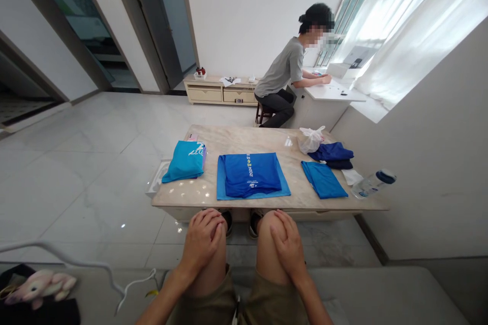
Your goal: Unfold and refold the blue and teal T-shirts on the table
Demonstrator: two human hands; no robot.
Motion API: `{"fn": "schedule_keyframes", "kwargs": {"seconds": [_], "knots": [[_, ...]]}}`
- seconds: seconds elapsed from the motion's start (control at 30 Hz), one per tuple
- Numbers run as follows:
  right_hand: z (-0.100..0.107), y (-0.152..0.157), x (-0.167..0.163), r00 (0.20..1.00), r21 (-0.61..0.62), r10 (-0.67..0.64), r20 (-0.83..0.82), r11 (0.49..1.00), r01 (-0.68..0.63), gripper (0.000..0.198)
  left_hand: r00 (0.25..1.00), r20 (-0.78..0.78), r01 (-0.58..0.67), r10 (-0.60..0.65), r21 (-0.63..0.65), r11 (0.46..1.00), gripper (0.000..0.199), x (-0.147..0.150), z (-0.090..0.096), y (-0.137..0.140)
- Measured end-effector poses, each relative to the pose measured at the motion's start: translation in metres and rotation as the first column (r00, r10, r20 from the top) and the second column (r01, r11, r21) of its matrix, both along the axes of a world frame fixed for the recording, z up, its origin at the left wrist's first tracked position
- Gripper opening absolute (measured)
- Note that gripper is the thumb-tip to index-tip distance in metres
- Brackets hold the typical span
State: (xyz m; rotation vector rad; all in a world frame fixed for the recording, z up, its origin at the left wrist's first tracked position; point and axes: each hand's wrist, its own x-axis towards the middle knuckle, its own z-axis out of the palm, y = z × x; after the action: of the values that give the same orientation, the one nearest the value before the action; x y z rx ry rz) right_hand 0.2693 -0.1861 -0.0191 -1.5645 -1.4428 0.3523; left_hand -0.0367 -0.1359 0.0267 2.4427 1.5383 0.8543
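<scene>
My left hand (pixel 204 236) rests on my left knee with its fingers laid over the kneecap, holding nothing. On the other knee lies my right hand (pixel 285 241), fingers stretched out and also without anything in them. Just beyond both hands, a folded dark blue shirt (pixel 236 175) with white and yellow print lies on a lighter blue cloth (pixel 221 190) in the middle of the table. A folded turquoise shirt (pixel 183 165) is at the table's left end. To the right lies a folded blue cloth (pixel 326 181).
The marble-topped table (pixel 213 137) also bears a white plastic bag (pixel 310 139), folded navy cloth (pixel 332 152) and a clear water bottle (pixel 371 185). Another person (pixel 282 68) sits at a white desk (pixel 328 92) by the window. A plush toy (pixel 41 284) lies at lower left.
</scene>
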Motion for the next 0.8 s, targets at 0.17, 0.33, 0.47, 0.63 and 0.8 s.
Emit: {"fn": "schedule_keyframes", "kwargs": {"seconds": [0.17,0.33,0.47,0.63,0.8], "knots": [[0.000,-0.004,0.006,1.000,-0.031,-0.008,-0.014,0.999,0.007,0.044,1.000,0.012,0.016,-0.015,-0.021,1.000,0.027,0.011,0.003,0.004],[0.000,-0.007,0.019,1.000,-0.060,-0.012,-0.023,0.998,0.010,0.046,0.999,0.018,0.027,-0.026,-0.014,1.000,0.025,0.028,0.007,0.002],[-0.001,-0.010,0.021,0.999,-0.057,-0.023,-0.031,0.998,0.022,0.048,1.000,-0.005,0.019,-0.019,0.004,1.000,0.024,0.037,0.009,-0.003],[0.001,-0.009,0.011,0.999,-0.044,-0.033,0.003,0.998,0.033,0.052,1.000,-0.011,0.017,-0.016,0.029,0.999,0.023,0.030,0.006,-0.009],[0.003,-0.009,-0.006,0.997,-0.020,-0.054,0.055,0.998,0.055,0.055,1.000,-0.018,0.023,-0.022,0.052,0.998,0.026,0.011,0.002,-0.018]]}}
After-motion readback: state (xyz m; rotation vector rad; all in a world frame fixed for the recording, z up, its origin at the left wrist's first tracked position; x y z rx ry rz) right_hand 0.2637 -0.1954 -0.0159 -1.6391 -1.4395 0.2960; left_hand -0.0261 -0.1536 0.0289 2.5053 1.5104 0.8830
